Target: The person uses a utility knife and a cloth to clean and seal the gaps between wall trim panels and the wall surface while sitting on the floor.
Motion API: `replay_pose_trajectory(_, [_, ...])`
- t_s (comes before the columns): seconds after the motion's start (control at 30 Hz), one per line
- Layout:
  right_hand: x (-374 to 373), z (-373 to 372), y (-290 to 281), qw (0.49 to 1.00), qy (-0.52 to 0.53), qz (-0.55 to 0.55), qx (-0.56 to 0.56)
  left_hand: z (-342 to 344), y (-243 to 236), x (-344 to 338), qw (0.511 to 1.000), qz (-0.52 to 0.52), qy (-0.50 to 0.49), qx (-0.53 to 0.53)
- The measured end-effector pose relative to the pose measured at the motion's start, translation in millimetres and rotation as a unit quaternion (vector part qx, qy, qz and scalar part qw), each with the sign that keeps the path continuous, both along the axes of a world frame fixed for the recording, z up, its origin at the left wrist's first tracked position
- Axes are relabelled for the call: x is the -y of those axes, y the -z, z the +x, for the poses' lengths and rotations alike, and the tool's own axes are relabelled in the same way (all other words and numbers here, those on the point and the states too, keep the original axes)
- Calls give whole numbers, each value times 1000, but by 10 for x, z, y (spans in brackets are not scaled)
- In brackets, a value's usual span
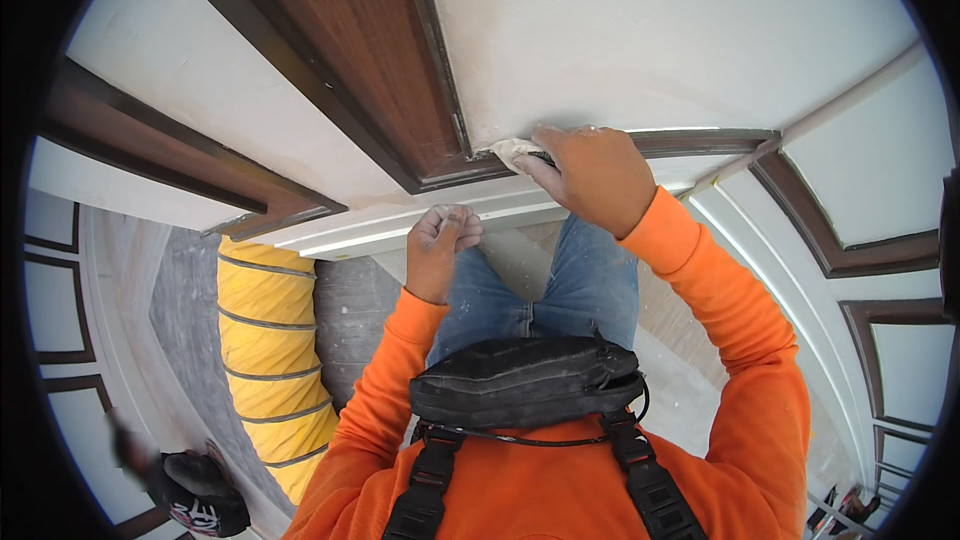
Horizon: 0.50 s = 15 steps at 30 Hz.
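Note:
My right hand (590, 180) grips a crumpled off-white cloth (510, 153) against the dark moulding at the lower corner of a brown wood panel (390, 50), beside a white wall panel (650, 30). My left hand (445, 232) is just below the white ledge (385, 224), fingers curled with thumb to fingertips. Pale dust coats those fingers, and whatever they may hold is too small to make out. Both forearms are in orange sleeves. A black pouch (520, 380) is strapped across my front.
A large yellow ribbed duct (270, 340) runs along the floor at my left. Framed white panels curve round both sides (870, 180). At the lower left lies a blurred black object (205, 495), hard to identify. Small dark items sit at the far lower right (840, 505).

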State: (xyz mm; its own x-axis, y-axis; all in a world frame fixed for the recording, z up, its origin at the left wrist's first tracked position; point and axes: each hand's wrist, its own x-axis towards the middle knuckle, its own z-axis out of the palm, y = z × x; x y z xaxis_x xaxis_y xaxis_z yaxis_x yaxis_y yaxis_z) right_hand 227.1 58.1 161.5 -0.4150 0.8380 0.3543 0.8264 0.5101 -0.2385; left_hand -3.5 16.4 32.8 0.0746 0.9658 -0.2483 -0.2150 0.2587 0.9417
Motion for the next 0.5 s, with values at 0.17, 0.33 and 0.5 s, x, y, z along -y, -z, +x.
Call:
replay_pose_trajectory(0.17, [-66, -97, 59, 1000, 0, 9, 14, 29, -48, 7, 1000, 0, -4, 8])
replay_pose_trajectory(0.33, [-24, -91, 3, 997, -9, 42, 57, -19, -20, 12, 1000, -2, -5, -13])
replay_pose_trajectory(0.5, [31, 97, -134, 997, -7, 28, 67, -12, 88, 7, 1000, 4, 2, 14])
